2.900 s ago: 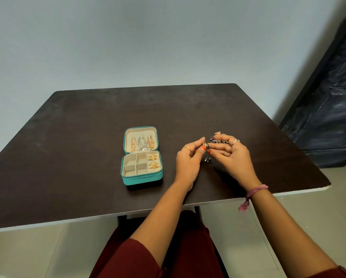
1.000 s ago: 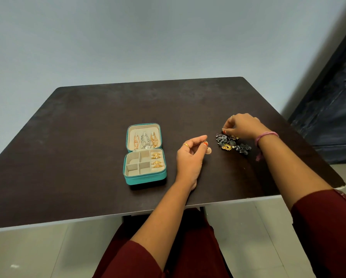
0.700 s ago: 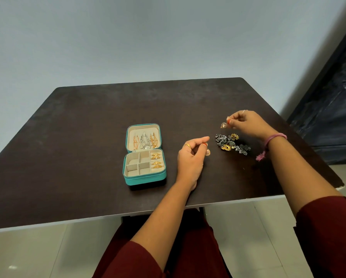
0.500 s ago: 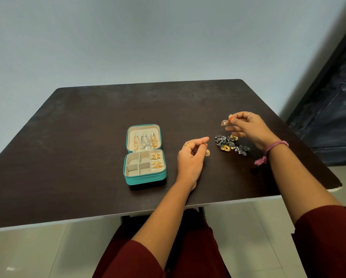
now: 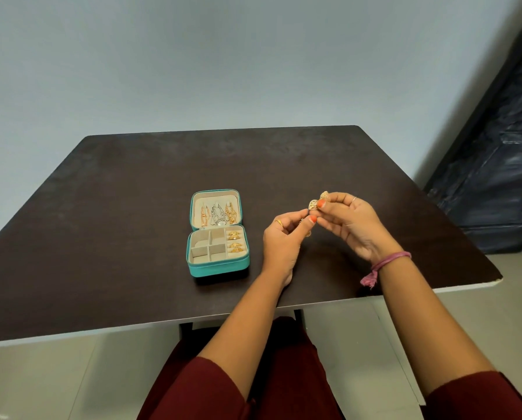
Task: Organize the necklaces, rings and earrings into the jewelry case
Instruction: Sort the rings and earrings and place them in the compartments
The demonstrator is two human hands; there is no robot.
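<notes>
Both forearms reach forward over the near edge of the dark tabletop (image 5: 102, 207), and the hands meet above it, to the right of the teal jewelry case (image 5: 218, 263). The right hand (image 5: 349, 222) is turned palm toward the left, fingers curled, its grip closed on a small round gold filigree earring (image 5: 313, 204) pinched between thumb and forefinger; a second gold piece (image 5: 324, 195) shows just behind those fingertips. A thin ring sits on one right finger and a pink thread bracelet (image 5: 387, 262) circles the wrist. The left hand (image 5: 284, 241) is raised on its wrist with the back toward the camera, thumb and forefinger brought together just beside the right hand's earring; its grip is closed on a small gold item (image 5: 307, 233) that is mostly hidden beneath the thumb. A gold ring sits on a left finger. The case lies open, its lid upright at the far side with gold and silver necklaces (image 5: 218, 213) hanging in it, and gold rings (image 5: 235, 241) in the right-hand slots of the tray; the other compartments look beige and bare
</notes>
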